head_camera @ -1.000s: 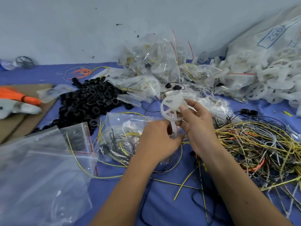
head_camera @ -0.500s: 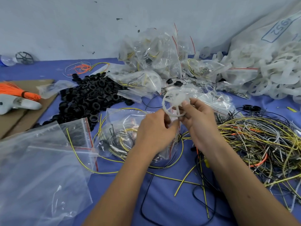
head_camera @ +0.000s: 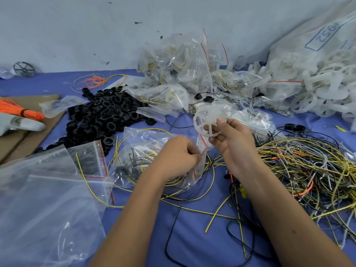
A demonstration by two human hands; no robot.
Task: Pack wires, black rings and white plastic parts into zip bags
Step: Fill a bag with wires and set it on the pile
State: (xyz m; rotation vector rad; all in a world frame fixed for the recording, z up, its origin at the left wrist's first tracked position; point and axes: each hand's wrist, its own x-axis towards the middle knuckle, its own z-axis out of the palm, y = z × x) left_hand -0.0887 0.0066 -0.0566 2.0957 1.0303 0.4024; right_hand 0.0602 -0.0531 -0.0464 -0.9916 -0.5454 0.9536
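My right hand (head_camera: pixel 230 140) holds a white spoked plastic wheel (head_camera: pixel 204 122) by its lower rim, just above the red-striped mouth of a clear zip bag (head_camera: pixel 146 143). That bag lies on the blue cloth and holds coiled yellow and black wires and a black ring. My left hand (head_camera: pixel 178 157) pinches the bag's mouth edge right under the wheel. A heap of black rings (head_camera: pixel 100 118) lies to the left. A tangle of yellow, grey and black wires (head_camera: pixel 308 170) spreads on the right. Loose white plastic parts (head_camera: pixel 327 87) pile up at the far right.
Filled zip bags (head_camera: pixel 183 60) are heaped against the wall at the back. Empty zip bags (head_camera: pixel 44 199) lie at the near left. A cardboard sheet (head_camera: pixel 28 120) at the left carries an orange bundle (head_camera: pixel 21 110) and a grey glove (head_camera: pixel 21 123). Loose wires cross the near cloth.
My left hand has dropped from the wheel to the bag's mouth and pinched its edge. My right hand has kept the wheel, raised slightly to the right.
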